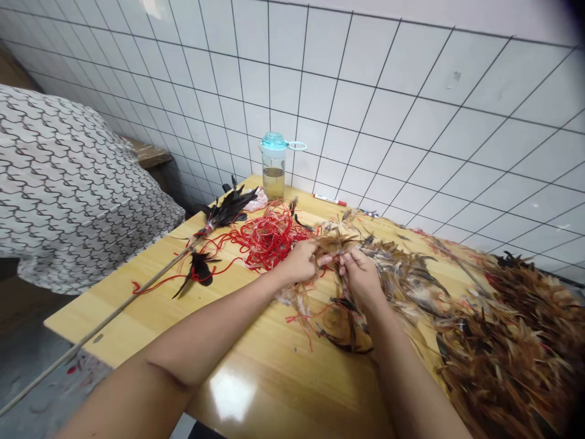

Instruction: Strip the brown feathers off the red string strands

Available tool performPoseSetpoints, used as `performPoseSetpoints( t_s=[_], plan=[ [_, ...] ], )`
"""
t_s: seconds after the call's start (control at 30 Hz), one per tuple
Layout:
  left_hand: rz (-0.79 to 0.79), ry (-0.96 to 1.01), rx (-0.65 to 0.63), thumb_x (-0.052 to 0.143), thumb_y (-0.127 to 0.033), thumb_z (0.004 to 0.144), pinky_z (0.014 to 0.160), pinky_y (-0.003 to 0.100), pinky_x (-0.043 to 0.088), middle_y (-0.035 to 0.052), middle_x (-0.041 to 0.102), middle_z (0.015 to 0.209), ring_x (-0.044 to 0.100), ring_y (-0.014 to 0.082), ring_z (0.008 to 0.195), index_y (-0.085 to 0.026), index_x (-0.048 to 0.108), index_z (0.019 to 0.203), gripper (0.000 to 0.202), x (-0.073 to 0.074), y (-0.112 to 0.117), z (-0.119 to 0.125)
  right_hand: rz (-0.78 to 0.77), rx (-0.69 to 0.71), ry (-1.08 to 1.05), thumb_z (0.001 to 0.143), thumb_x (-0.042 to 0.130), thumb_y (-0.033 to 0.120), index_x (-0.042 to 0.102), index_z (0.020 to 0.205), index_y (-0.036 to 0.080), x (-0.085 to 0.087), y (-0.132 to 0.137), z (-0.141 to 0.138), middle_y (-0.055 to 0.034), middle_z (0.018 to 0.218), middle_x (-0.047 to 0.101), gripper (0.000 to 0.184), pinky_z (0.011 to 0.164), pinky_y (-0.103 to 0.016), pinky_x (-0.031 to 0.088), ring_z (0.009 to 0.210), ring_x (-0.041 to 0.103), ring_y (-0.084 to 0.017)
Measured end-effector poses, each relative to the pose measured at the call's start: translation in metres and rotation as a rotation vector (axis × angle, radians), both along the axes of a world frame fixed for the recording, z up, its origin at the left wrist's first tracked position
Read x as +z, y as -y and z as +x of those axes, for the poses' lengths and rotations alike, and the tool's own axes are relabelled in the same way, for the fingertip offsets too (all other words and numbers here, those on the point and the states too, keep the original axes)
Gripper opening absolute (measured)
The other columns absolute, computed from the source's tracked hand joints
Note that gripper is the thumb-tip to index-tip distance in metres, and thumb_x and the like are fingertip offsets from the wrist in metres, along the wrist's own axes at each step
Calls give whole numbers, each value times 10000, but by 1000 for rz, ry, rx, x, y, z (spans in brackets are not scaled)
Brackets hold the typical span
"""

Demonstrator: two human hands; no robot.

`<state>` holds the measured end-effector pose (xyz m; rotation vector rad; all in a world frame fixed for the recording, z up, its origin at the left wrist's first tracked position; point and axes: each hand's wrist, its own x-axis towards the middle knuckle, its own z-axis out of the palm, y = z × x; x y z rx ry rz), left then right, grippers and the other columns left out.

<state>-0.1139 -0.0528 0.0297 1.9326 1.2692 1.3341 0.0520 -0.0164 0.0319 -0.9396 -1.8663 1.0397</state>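
Over the middle of the table, my left hand [301,262] is closed on a bunch of brown feathers [336,244], whose tips fan out above the fingers. My right hand [359,271] pinches at the near side of the same bunch, fingers pressed together; whether a thread lies between them is too small to tell. Just left of my hands lies a tangled heap of red string [272,235]. Loose grey-brown feathers [404,274] spread to the right of my right hand. Dark feathers and red threads lie below it.
A long stick [150,281] with black feathers [228,207] tied at its end lies across the table's left side [105,305]. A water bottle [273,174] and a red marker [329,199] are at the back. Brown feathers [507,360] pile up at right. Patterned cloth [77,189] is at left.
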Motion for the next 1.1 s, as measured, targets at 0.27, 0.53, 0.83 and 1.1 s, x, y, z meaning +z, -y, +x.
performPoseSetpoints(
  t_s=[0.27, 0.53, 0.83, 1.1],
  plan=[
    [110, -267, 167, 473, -146, 849, 741, 291, 419, 31, 624, 747, 538, 164, 762, -163, 579, 739, 154, -5, 12, 28, 191, -307, 346, 839, 386, 220, 519, 641, 204, -17, 4, -6, -19, 692, 559, 239, 573, -257, 306, 631, 464, -150],
    [354, -704, 249, 458, -119, 834, 742, 336, 401, 79, 595, 793, 481, 214, 813, -149, 596, 779, 151, -1, 14, 20, 633, -211, 976, 884, 393, 131, 638, 847, 189, -10, 15, -5, -69, 844, 627, 255, 594, -283, 275, 698, 523, -157],
    [-85, -48, -202, 577, -253, 813, 678, 247, 430, 27, 629, 745, 568, 137, 708, -137, 610, 755, 133, 14, -3, -20, 271, 407, 319, 841, 428, 217, 464, 562, 197, 16, 0, 5, -3, 606, 492, 282, 630, -260, 339, 624, 465, -141],
    [19, 56, -50, 584, -226, 794, 679, 253, 449, 40, 642, 722, 587, 144, 694, -132, 637, 714, 135, 4, -2, -4, -584, 250, -390, 729, 665, 381, 494, 618, 181, -4, 12, -10, 22, 640, 522, 286, 473, -205, 246, 497, 320, -68]
  ],
)
